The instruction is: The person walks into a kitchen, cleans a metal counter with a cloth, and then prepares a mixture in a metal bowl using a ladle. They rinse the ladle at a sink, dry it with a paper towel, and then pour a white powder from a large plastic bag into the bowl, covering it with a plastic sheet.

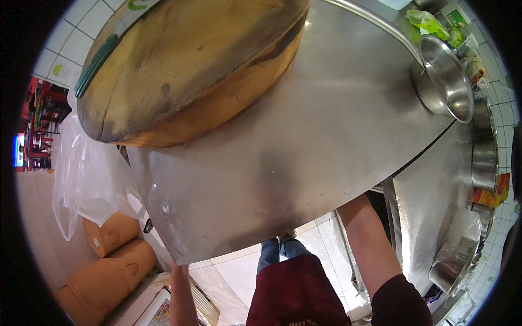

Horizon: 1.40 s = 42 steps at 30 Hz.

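Note:
Both of my hands are out of view, hidden by the stainless steel table point(244, 179). My left forearm point(180, 293) rises to the table's near left corner. On the other side, my right forearm point(369, 240) passes under the near edge, beside a dark gap below the tabletop. Before me a thick round wooden chopping block point(195, 69) stands on the steel, its surface cracked and stained. A knife with a green handle point(96, 65) lies along the block's far left side. A metal bowl point(442, 81) sits at the right, with a long curved metal handle point(379, 18) reaching into it.
A clear plastic bag point(94, 171) hangs off the table's left side, above orange-brown containers point(110, 273). Several metal pots point(484, 163) line the right by the tiled wall. A second steel counter point(432, 203) adjoins there. White floor tiles point(240, 281) show below.

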Motion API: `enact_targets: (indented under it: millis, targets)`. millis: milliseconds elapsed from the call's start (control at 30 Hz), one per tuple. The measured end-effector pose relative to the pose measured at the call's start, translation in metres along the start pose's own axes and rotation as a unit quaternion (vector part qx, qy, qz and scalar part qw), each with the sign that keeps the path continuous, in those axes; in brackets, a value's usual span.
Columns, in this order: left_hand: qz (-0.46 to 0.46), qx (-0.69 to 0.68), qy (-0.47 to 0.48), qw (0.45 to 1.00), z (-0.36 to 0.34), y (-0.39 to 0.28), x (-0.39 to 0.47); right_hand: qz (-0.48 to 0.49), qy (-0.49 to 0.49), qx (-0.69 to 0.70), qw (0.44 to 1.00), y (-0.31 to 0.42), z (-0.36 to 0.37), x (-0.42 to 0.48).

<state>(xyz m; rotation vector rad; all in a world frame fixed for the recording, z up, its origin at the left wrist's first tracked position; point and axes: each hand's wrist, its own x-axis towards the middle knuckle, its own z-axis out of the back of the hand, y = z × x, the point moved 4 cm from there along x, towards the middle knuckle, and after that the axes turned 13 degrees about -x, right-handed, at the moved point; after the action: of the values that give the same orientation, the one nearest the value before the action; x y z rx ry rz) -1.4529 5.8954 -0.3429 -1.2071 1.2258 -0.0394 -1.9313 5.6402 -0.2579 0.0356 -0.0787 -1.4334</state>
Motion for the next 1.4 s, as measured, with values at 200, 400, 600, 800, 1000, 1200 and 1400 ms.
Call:
enact_targets:
  millis: [200, 400, 600, 800, 1000, 1200, 1400]
  targets:
    - [0.099, 0.111, 0.094, 0.984, -0.068, 0.015, -0.048, -0.07, -0.068, 0.066, 0.993, -0.023, -0.008, -0.017]
    - [0.165, 0.206, 0.247, 0.932, -0.147, 0.058, -0.127, -0.104, 0.139, 0.076, 0.982, -0.026, 0.072, -0.148]
    - [0.078, 0.436, 0.469, 0.764, -0.227, 0.109, -0.157, 0.019, 0.196, 0.094, 0.976, -0.01, 0.25, -0.261]
    - [0.249, 0.378, 0.697, 0.555, -0.3, 0.099, -0.285, -0.043, 0.109, 0.294, 0.949, -0.012, 0.443, -0.371]
    - [0.32, 0.36, 0.81, 0.335, -0.327, 0.127, -0.4, -0.186, 0.113, 0.35, 0.911, -0.034, 0.544, -0.474]
    - [0.416, 0.398, 0.775, 0.262, -0.32, 0.124, -0.501, -0.455, 0.017, 0.368, 0.811, -0.108, 0.57, -0.544]
    - [0.505, 0.285, 0.736, 0.351, -0.297, 0.203, -0.58, -0.496, -0.259, 0.45, 0.696, -0.2, 0.56, -0.625]
